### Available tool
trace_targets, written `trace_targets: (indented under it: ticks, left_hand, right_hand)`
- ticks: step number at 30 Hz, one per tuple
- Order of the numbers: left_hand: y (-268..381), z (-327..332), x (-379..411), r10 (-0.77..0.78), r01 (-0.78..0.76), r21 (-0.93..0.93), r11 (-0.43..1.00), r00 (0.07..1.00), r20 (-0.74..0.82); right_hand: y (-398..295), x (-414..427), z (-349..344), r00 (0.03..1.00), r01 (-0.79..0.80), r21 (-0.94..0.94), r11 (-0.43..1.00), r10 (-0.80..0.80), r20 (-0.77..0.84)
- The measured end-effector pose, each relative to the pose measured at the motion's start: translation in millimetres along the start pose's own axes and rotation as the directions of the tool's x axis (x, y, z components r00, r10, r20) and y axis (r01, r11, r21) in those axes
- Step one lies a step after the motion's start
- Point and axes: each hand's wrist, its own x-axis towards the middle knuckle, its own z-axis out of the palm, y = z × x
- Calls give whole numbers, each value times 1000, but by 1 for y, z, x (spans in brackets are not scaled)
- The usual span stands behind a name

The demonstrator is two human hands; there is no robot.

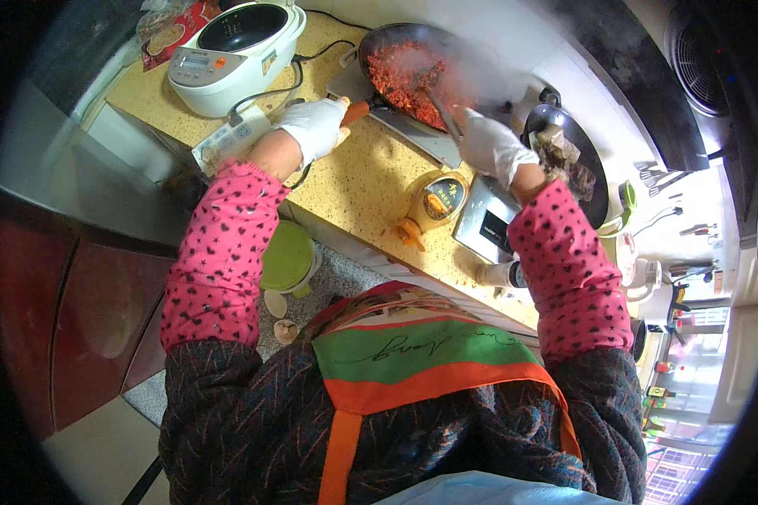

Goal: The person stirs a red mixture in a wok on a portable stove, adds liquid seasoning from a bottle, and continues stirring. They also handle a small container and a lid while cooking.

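Note:
A dark wok (379,39) full of steaming, chopped red food (404,76) sits on a cooktop (429,148) at the back of the counter. My left hand (312,129), in a white glove, grips the wok's orange-brown handle (355,114). In my gloved right hand (489,142) is the handle of a spatula or similar stirring tool (443,112). That tool reaches into the red food, and its far end is hidden there. Steam blurs the wok's right side. Pink patterned sleeve covers lie over both my forearms.
A white rice cooker (227,82) and a power strip (232,136) with cords stand at left. Nearer lie a bottle with an orange cap (436,199) and a silver appliance (489,218). Another pan (590,164) holds dark chunks. A green-lidded bin (287,255) stands on the floor.

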Motion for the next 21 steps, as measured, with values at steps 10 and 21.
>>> trace_targets:
  ticks: [10, 21]
  left_hand:
    - [10, 28, 2, 143, 401, -846, 352, 870, 472]
    - [70, 66, -20, 33, 412, -911, 29, 910, 413]
  right_hand:
    - [-1, -8, -36, 972, 220, 261, 940, -232, 19]
    - [77, 26, -19, 958, 45, -308, 950, -128, -256]
